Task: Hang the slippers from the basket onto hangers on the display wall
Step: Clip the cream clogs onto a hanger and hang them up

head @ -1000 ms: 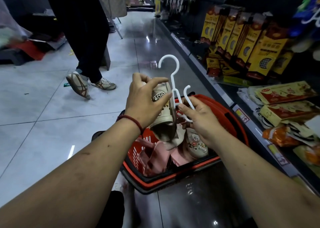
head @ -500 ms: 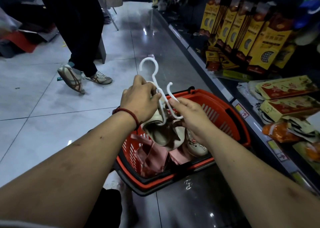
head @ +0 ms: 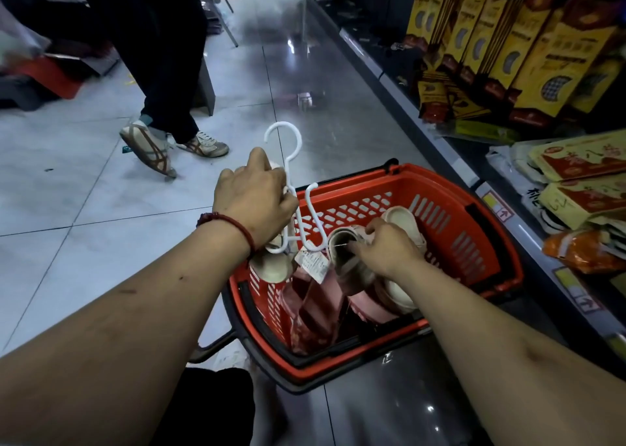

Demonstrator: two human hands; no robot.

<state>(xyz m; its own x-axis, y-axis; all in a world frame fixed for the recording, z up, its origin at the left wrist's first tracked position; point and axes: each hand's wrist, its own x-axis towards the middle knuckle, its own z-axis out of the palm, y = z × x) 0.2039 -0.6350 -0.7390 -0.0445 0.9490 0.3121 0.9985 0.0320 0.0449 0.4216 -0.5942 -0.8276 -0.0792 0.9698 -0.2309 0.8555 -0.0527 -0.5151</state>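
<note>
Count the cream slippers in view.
4 cream slippers: one on the white hanger under the left hand, one gripped by the right hand, one at the red basket's far end, one below the right wrist. Others may be hidden.

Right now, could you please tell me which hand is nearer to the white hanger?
Left. The left hand grips the white hanger; the right hand is beside it, pinching a beige slipper in the basket.

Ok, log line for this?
left hand: grips white hanger, held slipper | right hand: grips basket slipper inside red basket | stage: loading hanger
</note>
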